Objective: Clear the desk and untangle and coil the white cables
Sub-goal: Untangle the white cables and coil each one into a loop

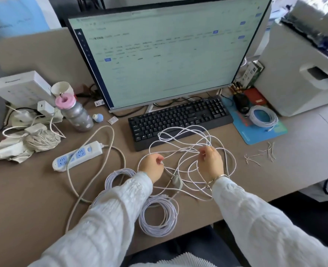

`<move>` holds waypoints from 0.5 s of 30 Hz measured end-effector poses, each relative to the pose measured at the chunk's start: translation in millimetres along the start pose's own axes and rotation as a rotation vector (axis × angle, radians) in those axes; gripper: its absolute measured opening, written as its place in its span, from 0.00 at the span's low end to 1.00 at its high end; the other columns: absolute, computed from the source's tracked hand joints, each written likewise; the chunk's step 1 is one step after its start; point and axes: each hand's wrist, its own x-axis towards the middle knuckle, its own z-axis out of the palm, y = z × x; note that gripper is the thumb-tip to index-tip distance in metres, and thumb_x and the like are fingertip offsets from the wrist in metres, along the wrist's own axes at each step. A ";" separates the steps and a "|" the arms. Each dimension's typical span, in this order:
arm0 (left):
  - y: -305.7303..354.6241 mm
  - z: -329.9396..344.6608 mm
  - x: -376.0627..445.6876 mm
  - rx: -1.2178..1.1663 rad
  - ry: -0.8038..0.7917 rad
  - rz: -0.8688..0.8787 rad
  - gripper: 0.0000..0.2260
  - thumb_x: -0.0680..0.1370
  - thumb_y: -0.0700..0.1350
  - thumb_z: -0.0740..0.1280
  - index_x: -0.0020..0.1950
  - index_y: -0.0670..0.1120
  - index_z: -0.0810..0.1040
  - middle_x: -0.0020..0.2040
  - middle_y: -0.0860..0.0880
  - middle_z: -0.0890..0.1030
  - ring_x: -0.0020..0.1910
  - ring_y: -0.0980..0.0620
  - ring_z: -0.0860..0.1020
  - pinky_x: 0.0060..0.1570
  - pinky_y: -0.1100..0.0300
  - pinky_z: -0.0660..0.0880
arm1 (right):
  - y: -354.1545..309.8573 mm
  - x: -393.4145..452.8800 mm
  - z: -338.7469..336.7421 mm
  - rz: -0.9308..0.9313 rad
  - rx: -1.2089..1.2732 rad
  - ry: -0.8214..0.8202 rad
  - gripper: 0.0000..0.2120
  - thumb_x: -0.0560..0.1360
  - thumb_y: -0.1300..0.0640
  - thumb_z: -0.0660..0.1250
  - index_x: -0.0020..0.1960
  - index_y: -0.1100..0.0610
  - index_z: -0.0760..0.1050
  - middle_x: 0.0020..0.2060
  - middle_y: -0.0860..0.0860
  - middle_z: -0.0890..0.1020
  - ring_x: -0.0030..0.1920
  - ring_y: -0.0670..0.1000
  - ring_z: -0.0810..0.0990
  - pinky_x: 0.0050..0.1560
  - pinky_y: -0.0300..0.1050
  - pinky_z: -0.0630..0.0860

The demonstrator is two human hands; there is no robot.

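A loose tangle of thin white cable point(184, 145) sprawls over the brown desk in front of the black keyboard point(178, 118). My left hand point(153, 165) pinches one strand at the tangle's left side. My right hand point(210, 160) grips several strands at its right, fingers curled. A small inline plug piece point(177, 182) lies between my wrists. Two coiled white cables lie near me: one point(158, 215) by the desk's front edge, another point(118, 177) partly hidden under my left sleeve. A third coil point(262, 116) rests on the blue mouse mat.
A white power strip point(78, 156) with its thick cord looping round lies at left. Behind it stand a grey bottle with pink cap point(75, 112), chargers and crumpled cloth point(30, 143). The monitor point(169, 54) fills the back; a printer point(302, 74) sits right. Twist ties point(263, 153) lie scattered.
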 end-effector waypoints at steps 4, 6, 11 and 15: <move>3.4 0.6 13.6 0.263 -0.068 0.069 0.14 0.75 0.34 0.64 0.56 0.46 0.82 0.53 0.47 0.83 0.54 0.46 0.80 0.58 0.56 0.75 | -0.1 8.1 4.1 -0.095 -0.108 -0.196 0.09 0.71 0.67 0.62 0.46 0.61 0.80 0.44 0.56 0.82 0.47 0.60 0.79 0.48 0.48 0.75; 4.9 2.5 17.9 0.460 -0.132 0.106 0.15 0.76 0.35 0.64 0.58 0.48 0.81 0.56 0.49 0.80 0.57 0.48 0.77 0.58 0.59 0.72 | -0.7 3.6 9.4 -0.199 -0.193 -0.387 0.10 0.69 0.66 0.62 0.45 0.59 0.81 0.43 0.55 0.83 0.47 0.59 0.80 0.48 0.46 0.76; -2.5 10.0 29.8 0.747 -0.197 0.163 0.13 0.74 0.39 0.66 0.56 0.52 0.79 0.59 0.48 0.75 0.62 0.46 0.73 0.59 0.56 0.69 | 4.2 -8.6 22.8 -0.389 -0.584 -0.640 0.12 0.73 0.56 0.63 0.54 0.52 0.79 0.55 0.51 0.80 0.59 0.55 0.75 0.59 0.48 0.67; -4.2 14.0 34.9 0.918 -0.195 0.256 0.09 0.77 0.40 0.66 0.55 0.51 0.77 0.58 0.49 0.73 0.62 0.47 0.70 0.58 0.54 0.65 | 12.4 -13.5 30.4 -0.414 -0.664 -0.554 0.12 0.72 0.51 0.67 0.54 0.52 0.78 0.52 0.52 0.79 0.56 0.56 0.76 0.56 0.52 0.67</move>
